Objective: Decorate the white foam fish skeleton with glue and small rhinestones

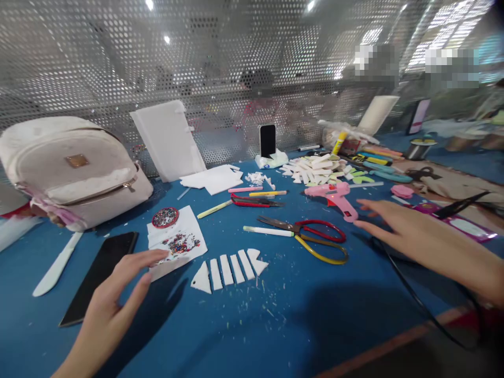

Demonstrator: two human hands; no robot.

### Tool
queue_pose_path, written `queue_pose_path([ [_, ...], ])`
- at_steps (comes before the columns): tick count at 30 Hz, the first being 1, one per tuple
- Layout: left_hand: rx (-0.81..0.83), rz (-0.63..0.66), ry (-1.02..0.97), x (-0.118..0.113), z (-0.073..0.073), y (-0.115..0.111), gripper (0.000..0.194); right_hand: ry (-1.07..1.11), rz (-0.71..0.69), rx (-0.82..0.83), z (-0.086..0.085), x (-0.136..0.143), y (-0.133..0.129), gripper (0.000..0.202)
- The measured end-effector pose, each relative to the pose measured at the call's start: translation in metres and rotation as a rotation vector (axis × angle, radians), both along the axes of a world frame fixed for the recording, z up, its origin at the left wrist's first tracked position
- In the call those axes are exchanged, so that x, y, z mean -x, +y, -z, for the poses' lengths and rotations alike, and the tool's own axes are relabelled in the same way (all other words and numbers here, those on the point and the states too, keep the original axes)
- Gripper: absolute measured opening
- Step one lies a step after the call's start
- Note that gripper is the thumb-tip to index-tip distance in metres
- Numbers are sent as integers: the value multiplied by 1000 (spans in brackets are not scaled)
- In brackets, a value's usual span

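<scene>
My left hand [122,299] is over the lower left, fingers apart and holding nothing, its fingertips at the edge of a white paper [200,242] that bears small dark and colored bits [180,243]. My right hand [388,223] is spread at the right, nothing in it, its fingertips beside the handle of a pink glue gun [334,195]. Between the hands lie white foam pieces arranged like a fish skeleton [232,269]. Scissors [318,234] with red and yellow handles rest beyond them, near a white marker [268,231]. A round red-rimmed dish [165,217] sits on the paper's far part.
A black phone [100,278], white plastic knife [59,265] and pale backpack [74,173] are at the left. Farther back are white sheets [169,142], red-handled pliers [252,200], an upright phone [267,140] and a foam pile [318,168]. A black cable [413,299] runs at the right.
</scene>
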State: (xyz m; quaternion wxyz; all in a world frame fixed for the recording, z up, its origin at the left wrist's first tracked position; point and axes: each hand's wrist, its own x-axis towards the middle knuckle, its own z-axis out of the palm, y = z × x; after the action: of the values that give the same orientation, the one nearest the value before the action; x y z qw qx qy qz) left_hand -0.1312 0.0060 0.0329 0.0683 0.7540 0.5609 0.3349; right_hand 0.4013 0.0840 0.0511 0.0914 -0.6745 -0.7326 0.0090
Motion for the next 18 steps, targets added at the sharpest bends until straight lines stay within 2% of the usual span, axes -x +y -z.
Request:
queue_pose_path([
  [2,70,-175,-85,4,-7,3,28,2,-20,16,-5,-1,-24,54],
  [4,114,-331,-146,7,-16,9,34,89,-150,129,-11,3,-42,39],
  [5,95,-366,-180,8,-21,14,35,152,-229,185,-14,7,-47,39],
  [8,-22,-340,-335,9,-30,30,35,221,-454,385,-20,28,-46,50],
  [10,-51,-296,-385,8,-33,41,40,207,-562,394,-25,48,-39,50],
  [15,-22,-227,-246,1,-43,66,48,165,-782,372,-46,103,-22,37],
  [18,17,-182,-110,3,-56,95,52,126,-919,297,-60,135,-13,33],
])
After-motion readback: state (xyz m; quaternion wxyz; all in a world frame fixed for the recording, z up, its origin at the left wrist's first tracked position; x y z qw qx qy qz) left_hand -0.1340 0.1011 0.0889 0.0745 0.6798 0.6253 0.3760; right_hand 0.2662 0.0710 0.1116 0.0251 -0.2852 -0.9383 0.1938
